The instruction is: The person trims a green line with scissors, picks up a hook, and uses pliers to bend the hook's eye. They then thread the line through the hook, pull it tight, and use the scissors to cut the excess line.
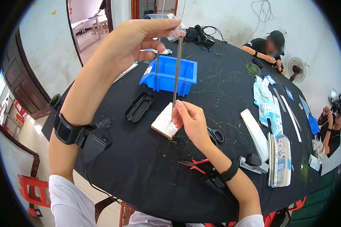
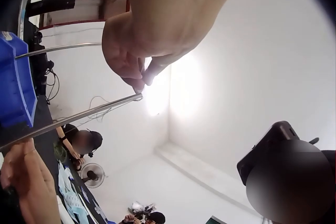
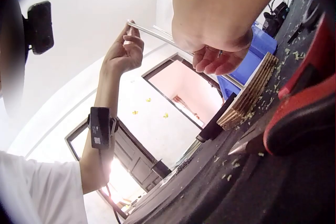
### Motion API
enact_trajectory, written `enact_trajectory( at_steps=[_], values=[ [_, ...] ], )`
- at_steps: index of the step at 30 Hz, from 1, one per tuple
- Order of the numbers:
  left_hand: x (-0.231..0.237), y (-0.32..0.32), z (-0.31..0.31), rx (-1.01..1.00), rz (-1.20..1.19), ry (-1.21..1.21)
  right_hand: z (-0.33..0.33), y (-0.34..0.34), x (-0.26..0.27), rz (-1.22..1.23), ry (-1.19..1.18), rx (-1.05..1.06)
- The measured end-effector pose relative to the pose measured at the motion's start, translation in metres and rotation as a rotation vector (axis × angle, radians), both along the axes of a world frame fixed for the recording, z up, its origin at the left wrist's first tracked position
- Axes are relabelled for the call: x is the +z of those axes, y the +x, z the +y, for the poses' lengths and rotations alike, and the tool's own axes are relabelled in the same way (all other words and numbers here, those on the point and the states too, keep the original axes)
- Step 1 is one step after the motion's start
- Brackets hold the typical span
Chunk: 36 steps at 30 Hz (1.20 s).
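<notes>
A slim metal rod [image 1: 177, 68] stands nearly upright over a white-topped block [image 1: 166, 123] with layered sides. At its top end, the thumb and forefinger of my left hand [image 1: 140, 36] come together in a pinch. Lower down, just above the block, my right hand [image 1: 191, 119] pinches with curled fingers at the rod. A tiny shiny bit shows between the right fingers in the right wrist view; I cannot tell what it is. Clear plastic [image 1: 174, 36] shows behind the left fingertips. A second thin rod [image 1: 157, 62] rises by the blue bin [image 1: 187, 75], partly hidden by the left hand.
Red-handled pliers [image 1: 195, 165], black scissors [image 1: 216, 135] and a stapler [image 1: 253, 163] lie near my right arm. A black tray [image 1: 139, 107] sits left of the block. Packets [image 1: 279, 160] stand at the right. Thin green scraps litter the cloth; another person [image 1: 270, 49] sits across.
</notes>
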<state>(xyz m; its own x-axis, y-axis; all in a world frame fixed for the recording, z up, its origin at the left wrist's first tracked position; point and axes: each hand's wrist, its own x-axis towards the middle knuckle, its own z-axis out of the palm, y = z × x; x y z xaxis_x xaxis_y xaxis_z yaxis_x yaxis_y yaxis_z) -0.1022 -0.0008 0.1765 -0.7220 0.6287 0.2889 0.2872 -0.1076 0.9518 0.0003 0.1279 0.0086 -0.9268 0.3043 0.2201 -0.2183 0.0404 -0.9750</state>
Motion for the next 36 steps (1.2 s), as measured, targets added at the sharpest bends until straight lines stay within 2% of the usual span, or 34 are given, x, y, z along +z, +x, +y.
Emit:
enact_trajectory(
  at_steps=[10, 16, 22, 28, 31, 36],
  values=[
    [0.001, -0.001, 0.002, -0.028, -0.133, 0.067, -0.001, -0.001, -0.002, 0.013, -0.034, -0.011],
    [0.001, -0.003, -0.002, -0.073, -0.111, 0.053, -0.001, -0.001, -0.003, 0.010, -0.036, -0.006],
    [-0.004, 0.001, -0.003, -0.043, 0.106, -0.078, 0.000, 0.000, -0.002, -0.014, -0.006, 0.006],
    [-0.020, 0.005, -0.001, -0.014, 0.421, -0.014, -0.002, 0.001, -0.003, 0.036, -0.049, -0.009],
    [-0.030, 0.005, 0.005, 0.041, 0.438, 0.002, -0.003, 0.004, -0.005, 0.090, -0.013, -0.050],
    [-0.039, 0.016, 0.010, 0.014, 0.310, 0.058, -0.003, 0.011, -0.006, 0.124, -0.002, -0.022]
  ],
)
